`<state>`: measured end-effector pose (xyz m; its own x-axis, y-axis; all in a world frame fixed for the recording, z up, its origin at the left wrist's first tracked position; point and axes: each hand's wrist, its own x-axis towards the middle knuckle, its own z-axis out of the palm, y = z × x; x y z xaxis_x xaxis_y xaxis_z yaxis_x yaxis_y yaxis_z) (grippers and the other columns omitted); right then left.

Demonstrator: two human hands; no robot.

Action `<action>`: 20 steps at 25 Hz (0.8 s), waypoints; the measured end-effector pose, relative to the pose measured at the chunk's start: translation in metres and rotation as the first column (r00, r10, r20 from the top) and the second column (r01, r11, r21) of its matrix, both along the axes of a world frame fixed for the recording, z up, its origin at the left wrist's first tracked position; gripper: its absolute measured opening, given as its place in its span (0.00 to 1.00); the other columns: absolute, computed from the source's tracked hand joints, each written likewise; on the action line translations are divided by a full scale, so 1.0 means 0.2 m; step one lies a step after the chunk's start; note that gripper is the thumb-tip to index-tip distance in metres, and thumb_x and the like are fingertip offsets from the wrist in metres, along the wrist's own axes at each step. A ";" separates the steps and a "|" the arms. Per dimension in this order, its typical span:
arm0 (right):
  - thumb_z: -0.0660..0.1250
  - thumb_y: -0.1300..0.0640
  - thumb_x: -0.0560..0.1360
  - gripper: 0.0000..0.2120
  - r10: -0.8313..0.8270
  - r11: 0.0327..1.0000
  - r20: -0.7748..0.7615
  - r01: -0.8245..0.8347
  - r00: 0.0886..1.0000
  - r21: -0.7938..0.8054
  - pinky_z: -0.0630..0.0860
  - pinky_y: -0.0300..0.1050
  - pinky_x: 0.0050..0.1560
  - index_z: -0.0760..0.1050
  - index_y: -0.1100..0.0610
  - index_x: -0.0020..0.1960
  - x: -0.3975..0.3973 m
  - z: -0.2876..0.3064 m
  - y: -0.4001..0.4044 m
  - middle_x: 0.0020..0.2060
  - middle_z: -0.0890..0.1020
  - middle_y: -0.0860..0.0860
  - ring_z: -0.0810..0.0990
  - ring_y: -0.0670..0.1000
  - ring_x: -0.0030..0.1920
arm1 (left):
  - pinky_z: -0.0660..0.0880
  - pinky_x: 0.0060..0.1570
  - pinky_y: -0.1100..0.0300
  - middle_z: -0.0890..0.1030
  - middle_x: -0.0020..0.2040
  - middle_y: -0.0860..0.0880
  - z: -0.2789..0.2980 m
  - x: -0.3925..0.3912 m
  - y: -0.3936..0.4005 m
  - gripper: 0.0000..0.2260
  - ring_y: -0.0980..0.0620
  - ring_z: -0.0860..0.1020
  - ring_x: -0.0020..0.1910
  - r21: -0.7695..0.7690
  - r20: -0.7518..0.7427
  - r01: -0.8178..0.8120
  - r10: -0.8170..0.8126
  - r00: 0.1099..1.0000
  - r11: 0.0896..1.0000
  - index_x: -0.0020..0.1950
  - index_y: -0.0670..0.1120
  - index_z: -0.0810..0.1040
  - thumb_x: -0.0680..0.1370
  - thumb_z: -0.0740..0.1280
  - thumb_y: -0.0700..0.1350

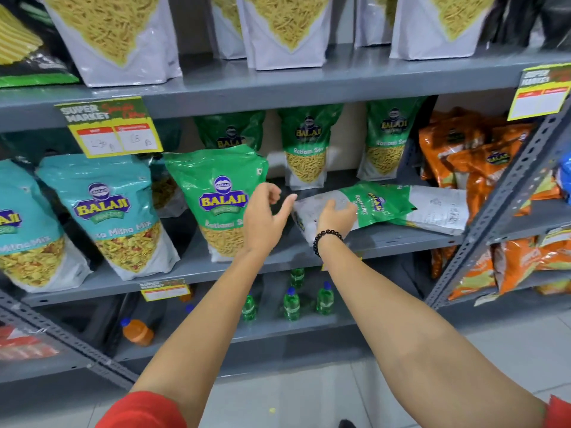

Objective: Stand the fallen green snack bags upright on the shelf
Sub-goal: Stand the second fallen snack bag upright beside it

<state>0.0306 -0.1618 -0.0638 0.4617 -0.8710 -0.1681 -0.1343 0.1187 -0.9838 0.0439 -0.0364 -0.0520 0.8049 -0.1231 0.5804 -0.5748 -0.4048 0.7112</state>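
A green snack bag [383, 205] lies flat on its side on the grey middle shelf [401, 239], its white bottom end pointing left. My right hand [335, 216] rests on that left end, fingers curled over the bag's edge. My left hand [265, 214] hovers just left of it, fingers apart and holding nothing, right beside an upright green bag [221, 202] at the shelf front. Three more green bags [306, 149] stand upright along the back of the same shelf.
Teal snack bags [108, 211] stand to the left and orange bags [469, 162] crowd the right, behind a slanted perforated post [506, 193]. White pouches fill the shelf above. Green bottles [292, 304] stand on the shelf below. A price tag [111, 131] hangs at upper left.
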 end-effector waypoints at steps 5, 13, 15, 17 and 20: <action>0.65 0.54 0.76 0.28 0.022 0.955 -0.117 0.014 0.993 0.295 0.69 0.53 0.64 0.62 0.67 0.70 0.00 -0.06 -0.36 0.69 0.69 0.63 0.70 0.62 0.67 | 0.69 0.57 0.54 0.74 0.64 0.40 -0.07 0.20 -0.41 0.21 0.43 0.73 0.62 0.288 -0.259 0.147 -0.070 0.963 0.946 0.65 0.42 0.69 0.77 0.61 0.55; 0.70 0.47 0.71 0.39 0.209 0.678 0.035 -0.171 0.977 0.714 0.70 0.58 0.66 0.56 0.61 0.74 0.04 -0.20 -0.74 0.73 0.63 0.60 0.67 0.62 0.70 | 0.65 0.61 0.54 0.66 0.73 0.42 -0.18 0.65 -0.82 0.30 0.41 0.67 0.69 0.531 -0.615 0.319 0.098 0.782 0.785 0.71 0.51 0.65 0.76 0.48 0.66; 0.72 0.48 0.70 0.41 0.247 0.613 0.098 -0.233 0.964 0.755 0.71 0.60 0.64 0.55 0.60 0.75 0.06 -0.21 -0.74 0.73 0.62 0.61 0.66 0.63 0.70 | 0.65 0.62 0.54 0.66 0.73 0.43 -0.21 0.66 -0.83 0.31 0.41 0.67 0.69 0.586 -0.620 0.337 0.140 0.772 0.737 0.70 0.53 0.66 0.75 0.46 0.68; 0.75 0.51 0.67 0.42 0.252 0.640 0.107 -0.249 0.962 0.727 0.72 0.59 0.64 0.58 0.63 0.73 0.08 -0.17 -0.71 0.71 0.66 0.62 0.69 0.63 0.68 | 0.66 0.63 0.50 0.68 0.71 0.40 -0.21 0.66 -0.83 0.35 0.39 0.69 0.67 0.642 -0.571 0.273 0.209 0.794 0.716 0.69 0.50 0.68 0.73 0.44 0.70; 0.78 0.55 0.64 0.36 0.231 0.821 0.142 -0.271 0.963 0.503 0.72 0.49 0.64 0.68 0.62 0.67 0.14 -0.08 -0.66 0.65 0.76 0.58 0.75 0.57 0.63 | 0.68 0.58 0.48 0.73 0.66 0.35 -0.16 0.63 -0.78 0.38 0.37 0.72 0.63 0.539 -0.533 0.042 0.302 0.790 0.841 0.63 0.42 0.73 0.74 0.44 0.69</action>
<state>0.0588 -0.2945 -0.0789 0.6805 -0.5201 -0.5161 -0.1615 0.5806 -0.7980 0.1691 -0.1931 -0.0839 0.9859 -0.1203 -0.1167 -0.0363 -0.8328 0.5523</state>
